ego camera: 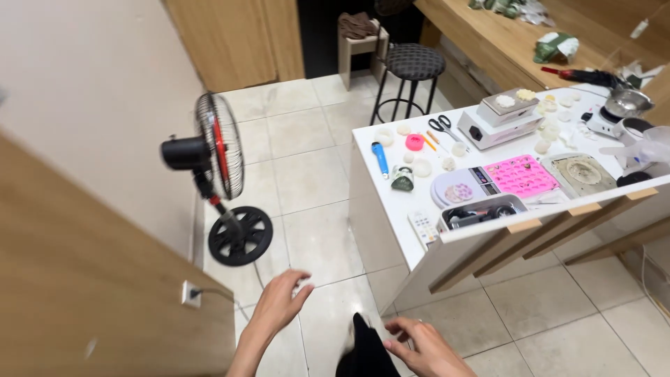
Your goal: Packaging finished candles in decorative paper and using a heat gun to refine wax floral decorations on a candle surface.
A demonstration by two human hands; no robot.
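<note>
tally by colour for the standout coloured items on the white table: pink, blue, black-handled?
Pink: 2, the round pink piece and the pink mould tray
Blue: 1, the blue handled tool
Black-handled: 1, the scissors
Total: 4, all on the white table

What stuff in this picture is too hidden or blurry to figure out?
- Dark thing by the right hand: head view, cut off by the bottom edge, blurred.
- Left hand: forearm cut off at the bottom edge.
- Small pale pieces on the white table: too small to identify.
</note>
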